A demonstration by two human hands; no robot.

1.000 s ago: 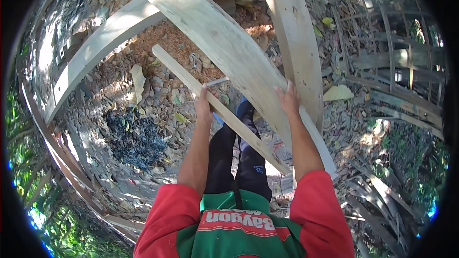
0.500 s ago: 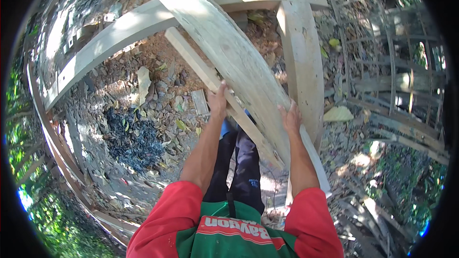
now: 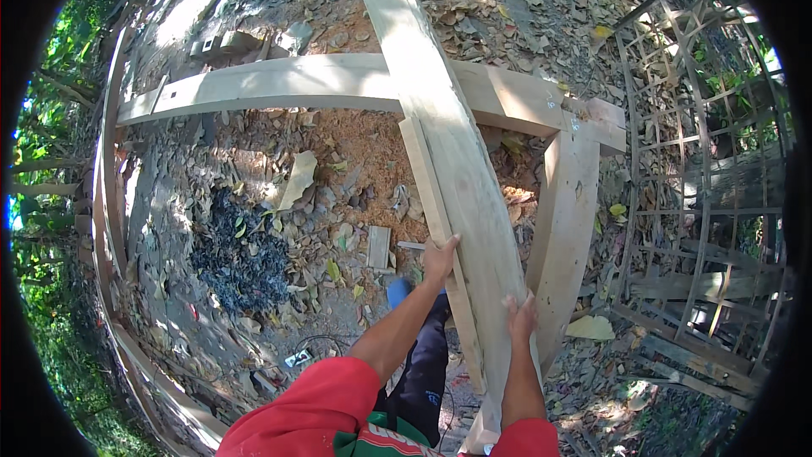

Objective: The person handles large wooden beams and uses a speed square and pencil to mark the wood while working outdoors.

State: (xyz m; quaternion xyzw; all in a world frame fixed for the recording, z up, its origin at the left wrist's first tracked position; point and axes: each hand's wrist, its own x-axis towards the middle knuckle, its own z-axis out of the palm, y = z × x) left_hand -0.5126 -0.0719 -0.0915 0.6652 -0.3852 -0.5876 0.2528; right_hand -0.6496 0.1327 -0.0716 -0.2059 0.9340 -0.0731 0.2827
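Observation:
A wide wooden plank runs lengthwise in front of me, crossing over a beam near its far part. Along its left edge lies a narrow wooden batten, which looks to be touching the plank. My left hand is closed around the batten, the thumb toward the plank. Lower down, my right hand grips the plank by its right edge; some of its fingers are hidden. Another thick beam stands to the right of the plank and meets the cross beam at a corner.
Dry leaves and sawdust cover the ground, with a dark ash patch at left. A small wood offcut lies near my foot. A stick lattice fence stands at right, and a long curved rail borders the left.
The plank and batten have swung from a diagonal to nearly straight ahead. The gap between them has closed. My view has shifted, and both hands keep their holds.

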